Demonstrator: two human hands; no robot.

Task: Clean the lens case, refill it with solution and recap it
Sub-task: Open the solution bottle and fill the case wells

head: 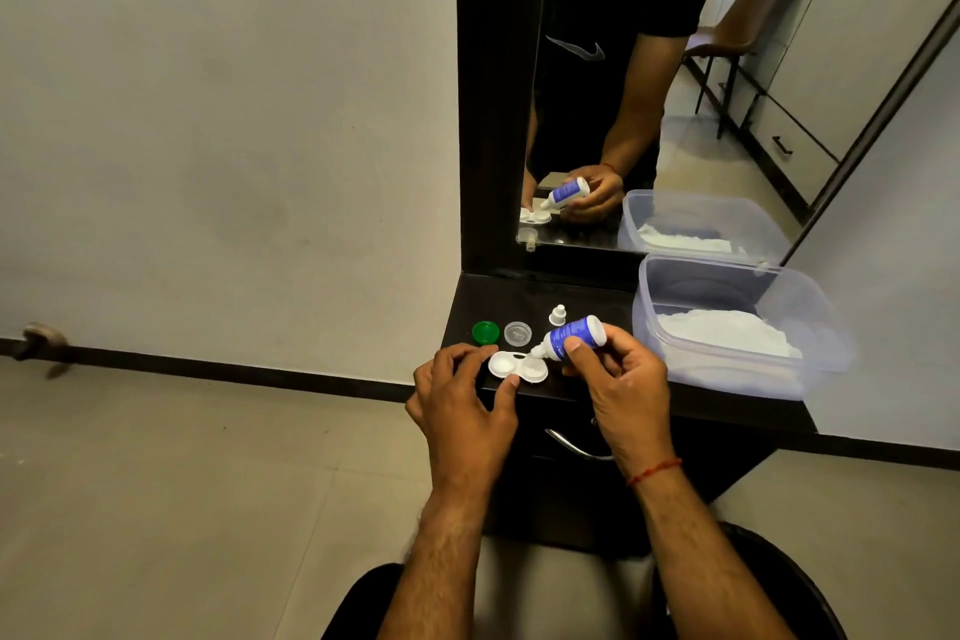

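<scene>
The dark bench [519, 296] carries a white lens case [511, 365] near its front edge, with a green cap [485, 332], a clear cap [517, 333] and a small white bottle cap [558, 315] just behind it. A clear plastic tub [737, 377] stands at the right end.

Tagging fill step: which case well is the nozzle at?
The right well: the bottle in the right hand tips over it, not the left well.

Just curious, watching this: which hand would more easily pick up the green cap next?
Left, probably. The left hand pinches the lens case just in front of the green cap, while the right hand grips the tilted solution bottle farther away.
</scene>
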